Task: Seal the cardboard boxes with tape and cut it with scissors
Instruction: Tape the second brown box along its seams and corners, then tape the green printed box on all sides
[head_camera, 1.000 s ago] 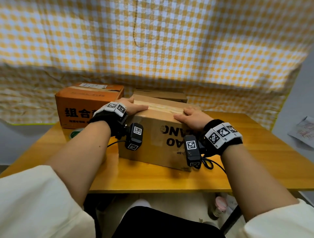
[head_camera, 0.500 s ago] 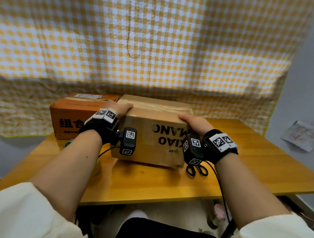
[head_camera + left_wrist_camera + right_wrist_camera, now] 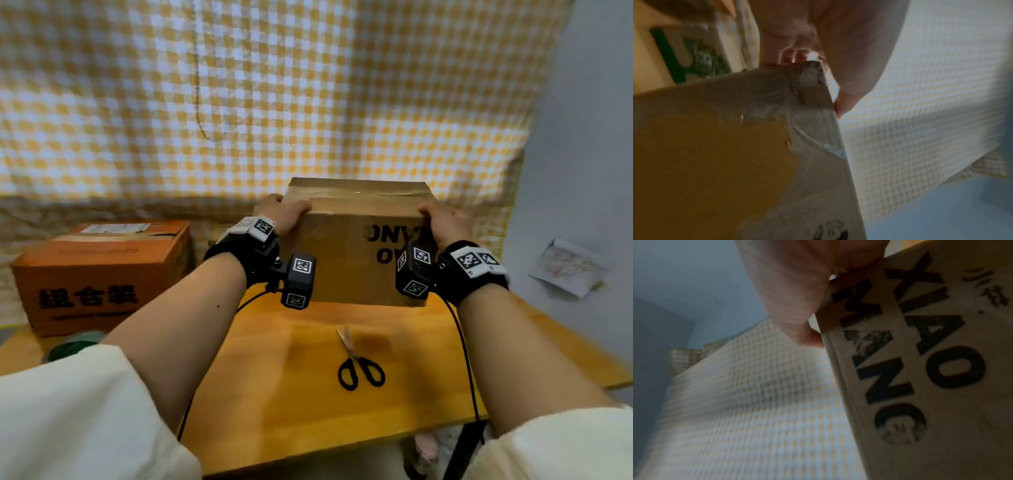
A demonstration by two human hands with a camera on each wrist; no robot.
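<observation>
I hold a brown cardboard box [image 3: 349,246] with black upside-down lettering up off the table, clear tape running along its top seam. My left hand [image 3: 284,214] grips its upper left corner and my right hand [image 3: 445,222] grips its upper right corner, fingers curled over the top edge. The left wrist view shows the left hand [image 3: 828,40] on a taped corner of the box [image 3: 715,162]. In the right wrist view my right hand [image 3: 797,288] clasps the printed side of the box [image 3: 941,369]. Black-handled scissors [image 3: 359,370] lie on the table beneath the box.
An orange cardboard box [image 3: 99,274] stands at the table's back left, with a green tape roll [image 3: 73,346] in front of it, partly behind my left sleeve. The wooden table [image 3: 308,428] ends near my body. A checked cloth hangs behind.
Both hands have raised the brown box off the table and carried it right. The scissors that lay under its front edge are now uncovered.
</observation>
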